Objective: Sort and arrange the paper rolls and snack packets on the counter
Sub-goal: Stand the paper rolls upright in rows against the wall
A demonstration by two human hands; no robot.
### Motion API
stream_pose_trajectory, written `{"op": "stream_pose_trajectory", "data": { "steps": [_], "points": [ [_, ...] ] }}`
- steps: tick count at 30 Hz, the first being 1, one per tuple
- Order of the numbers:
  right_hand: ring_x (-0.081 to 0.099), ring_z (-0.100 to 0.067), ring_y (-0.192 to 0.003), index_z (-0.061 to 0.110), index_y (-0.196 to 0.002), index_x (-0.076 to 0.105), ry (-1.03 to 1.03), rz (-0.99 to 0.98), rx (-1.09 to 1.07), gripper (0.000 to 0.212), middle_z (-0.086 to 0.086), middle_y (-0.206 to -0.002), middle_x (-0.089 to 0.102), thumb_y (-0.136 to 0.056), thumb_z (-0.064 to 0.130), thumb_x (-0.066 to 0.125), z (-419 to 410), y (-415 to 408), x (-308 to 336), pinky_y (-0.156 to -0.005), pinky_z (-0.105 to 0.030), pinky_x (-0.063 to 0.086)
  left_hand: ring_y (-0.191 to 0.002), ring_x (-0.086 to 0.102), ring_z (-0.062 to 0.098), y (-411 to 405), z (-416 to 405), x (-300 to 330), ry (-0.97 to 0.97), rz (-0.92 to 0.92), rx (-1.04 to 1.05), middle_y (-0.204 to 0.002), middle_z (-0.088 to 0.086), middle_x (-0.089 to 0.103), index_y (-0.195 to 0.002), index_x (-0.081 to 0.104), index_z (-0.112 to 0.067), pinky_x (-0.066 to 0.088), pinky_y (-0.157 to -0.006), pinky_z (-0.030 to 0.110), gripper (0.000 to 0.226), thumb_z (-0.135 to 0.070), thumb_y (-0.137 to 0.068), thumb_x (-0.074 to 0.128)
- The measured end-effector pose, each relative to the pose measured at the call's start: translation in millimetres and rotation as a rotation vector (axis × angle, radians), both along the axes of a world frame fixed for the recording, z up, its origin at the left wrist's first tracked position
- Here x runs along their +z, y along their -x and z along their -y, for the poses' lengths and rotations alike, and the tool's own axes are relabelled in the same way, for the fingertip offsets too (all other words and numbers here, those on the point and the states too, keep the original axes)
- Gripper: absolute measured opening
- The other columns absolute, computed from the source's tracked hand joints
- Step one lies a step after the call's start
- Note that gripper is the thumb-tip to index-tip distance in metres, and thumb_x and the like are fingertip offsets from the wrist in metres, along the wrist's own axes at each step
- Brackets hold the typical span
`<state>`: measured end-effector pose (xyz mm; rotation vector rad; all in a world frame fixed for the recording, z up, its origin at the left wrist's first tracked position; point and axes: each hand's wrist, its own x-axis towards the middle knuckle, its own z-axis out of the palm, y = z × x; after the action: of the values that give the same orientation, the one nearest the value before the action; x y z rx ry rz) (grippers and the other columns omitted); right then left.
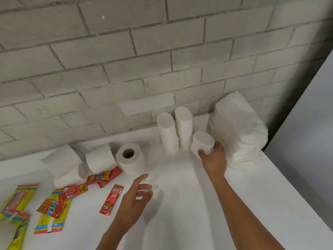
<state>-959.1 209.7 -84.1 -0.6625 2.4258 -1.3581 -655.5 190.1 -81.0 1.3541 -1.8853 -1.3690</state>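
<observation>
My right hand [213, 157] grips a short white paper roll [202, 142] at the back right of the white counter [189, 204], beside two tall upright white rolls [166, 134] [183, 129]. My left hand [134, 199] hovers above the counter with fingers apart, holding nothing. A toilet roll [130, 158] with a dark core stands just beyond it. Two more rolls [100, 157] [63, 160] lie on their sides to the left. Red snack packets [104, 176] [111, 200] and yellow rainbow-edged packets [17, 199] are scattered at the front left.
A tall plastic-wrapped pack of white paper [237, 129] stands in the back right corner against the grey brick wall [126, 60]. The counter's right edge [295, 201] runs diagonally beside a grey surface.
</observation>
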Motion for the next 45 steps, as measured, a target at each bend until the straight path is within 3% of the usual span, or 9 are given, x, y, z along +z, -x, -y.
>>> {"op": "stream_pose_trajectory", "data": {
  "steps": [5, 13, 26, 31, 35, 41, 45],
  "points": [
    [0.060, -0.037, -0.105, 0.007, -0.127, 0.046, -0.033, -0.059, -0.068, 0.058, -0.013, -0.124, 0.055, -0.081, 0.030, 0.073, 25, 8, -8, -0.072, -0.035, 0.040, -0.099, 0.068, 0.013, -6, 0, -4, 0.015, 0.037, 0.032, -0.109, -0.007, 0.070, -0.130, 0.049, -0.044, 0.055, -0.077, 0.022, 0.044, -0.028, -0.093, 0.066],
    [0.055, -0.037, -0.113, 0.005, -0.131, 0.046, -0.071, -0.083, -0.061, 0.062, -0.017, -0.128, 0.053, -0.083, 0.030, 0.074, 55, 20, -8, -0.087, -0.042, 0.046, -0.098, 0.068, 0.010, -7, 0, -3, 0.038, 0.089, 0.056, -0.105, -0.005, 0.071, -0.128, 0.052, -0.039, 0.052, -0.078, 0.019, 0.041, -0.021, -0.094, 0.065],
    [0.060, -0.038, -0.102, 0.007, -0.126, 0.045, -0.045, -0.101, -0.037, 0.069, -0.016, -0.122, 0.055, -0.075, 0.034, 0.081, 76, 24, -15, -0.081, -0.042, 0.047, -0.099, 0.066, 0.001, -18, 3, -10, 0.002, 0.146, 0.062, -0.106, -0.009, 0.070, -0.128, 0.053, -0.038, 0.055, -0.078, 0.020, 0.040, -0.019, -0.095, 0.063],
    [0.057, -0.038, -0.108, 0.006, -0.130, 0.044, -0.039, -0.059, -0.018, 0.072, -0.018, -0.126, 0.053, -0.074, 0.027, 0.082, 78, 24, -20, -0.083, -0.039, 0.045, -0.097, 0.068, 0.007, -21, 3, -10, -0.002, 0.140, 0.064, -0.108, -0.009, 0.069, -0.128, 0.052, -0.038, 0.054, -0.080, 0.018, 0.039, -0.016, -0.097, 0.061],
    [0.055, -0.039, -0.111, 0.005, -0.133, 0.044, -0.012, -0.015, 0.010, 0.071, -0.021, -0.127, 0.052, -0.075, 0.021, 0.081, 76, 23, -22, -0.085, -0.037, 0.043, -0.100, 0.067, 0.014, -20, 4, -8, -0.027, 0.125, 0.065, -0.112, -0.008, 0.068, -0.129, 0.051, -0.038, 0.056, -0.089, 0.029, 0.039, -0.018, -0.097, 0.060],
    [0.053, -0.036, -0.118, 0.010, -0.145, 0.035, 0.035, 0.078, 0.015, 0.076, -0.019, -0.137, 0.047, -0.079, 0.009, 0.074, 61, 17, -24, -0.090, -0.032, 0.040, -0.097, 0.067, 0.012, -43, 15, 3, 0.075, 0.075, 0.096, -0.106, -0.009, 0.070, -0.127, 0.056, -0.041, 0.055, -0.083, 0.027, 0.038, -0.019, -0.096, 0.062],
    [0.052, -0.035, -0.118, 0.007, -0.144, 0.036, 0.070, 0.067, -0.004, 0.074, -0.021, -0.138, 0.047, -0.079, 0.007, 0.074, 39, 10, -31, -0.100, -0.039, 0.041, -0.094, 0.066, 0.004, -60, 37, 13, 0.161, 0.080, 0.167, -0.102, -0.012, 0.070, -0.119, 0.059, -0.042, 0.055, -0.072, 0.019, 0.034, -0.017, -0.096, 0.061]
  ]
}}
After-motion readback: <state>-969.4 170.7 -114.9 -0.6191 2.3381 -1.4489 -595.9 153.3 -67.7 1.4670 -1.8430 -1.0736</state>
